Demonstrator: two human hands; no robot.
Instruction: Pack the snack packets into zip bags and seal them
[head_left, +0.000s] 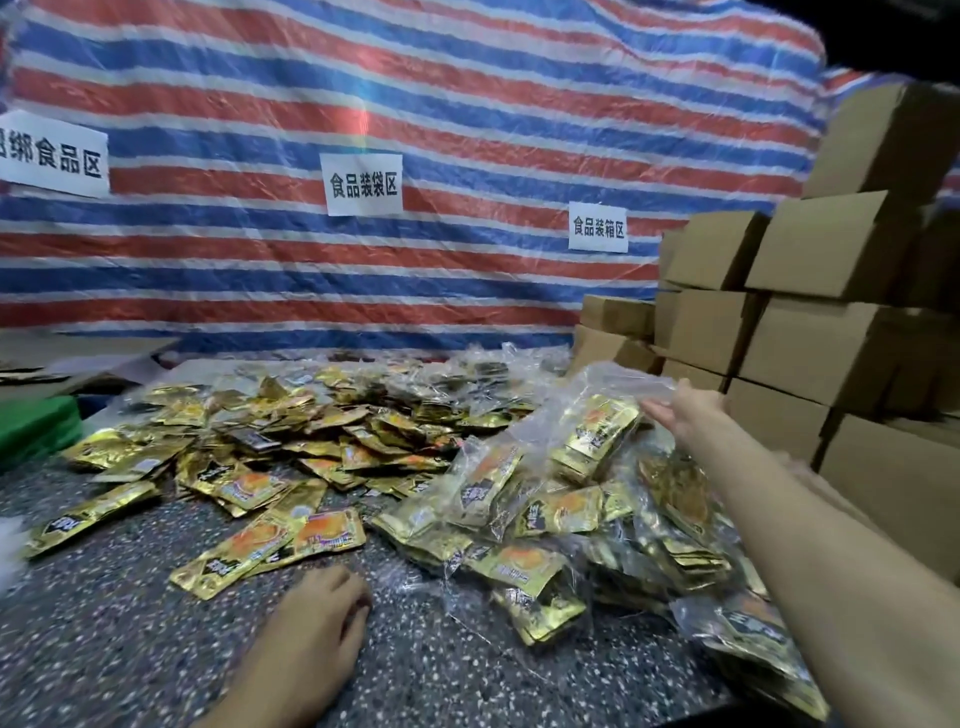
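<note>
Right of the heaped loose snack packets (311, 431), the right hand's (680, 410) grip pinches a clear zip bag (615, 382) stuffed with more of them. Nearer than the heap, the left hand (317, 613) rests loosely curled on the table (130, 649), its grip empty.

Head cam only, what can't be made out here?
- Head view: seal of the clear plastic zip bag and grip of the right hand on it, lost in film glare.
- Left hand fingertips, tucked under the hand; any hold unclear.
- Leftmost white paper sign, cut by the left edge.
- Print on the loose gold foil snack packets, too blurred.
</note>
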